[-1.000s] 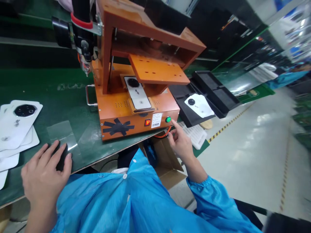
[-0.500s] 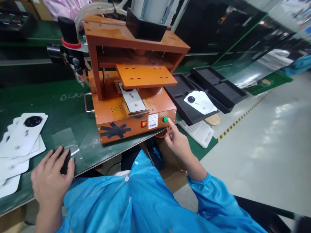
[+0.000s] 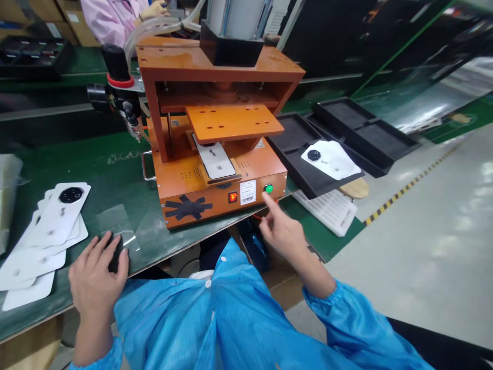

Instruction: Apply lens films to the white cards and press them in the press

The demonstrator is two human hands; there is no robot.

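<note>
My left hand [image 3: 98, 272] lies flat at the green table's front edge with fingers spread, holding nothing. Beside it are a clear film sheet [image 3: 114, 218] and a fanned pile of white phone back covers [image 3: 57, 226] with black camera rings. My right hand [image 3: 283, 228] holds nothing; its index finger points out, the others curl in. That fingertip is just below and left of the green button [image 3: 268, 189] on an orange press [image 3: 221, 203]. A white phone cover [image 3: 216, 162] sits in the press's fixture, its far end hidden under the raised orange plate [image 3: 233, 123].
Right of the press are black trays [image 3: 298, 167], one with white covers [image 3: 332, 160] on it, and a white ribbed tray [image 3: 327, 210]. An air regulator [image 3: 122, 87] stands at the press's left. Across the table is a person in a pink sleeve [image 3: 111, 20].
My right index fingertip has drawn back slightly from the green button, down and left. My left hand stays on the table. The view has shifted a little left.
</note>
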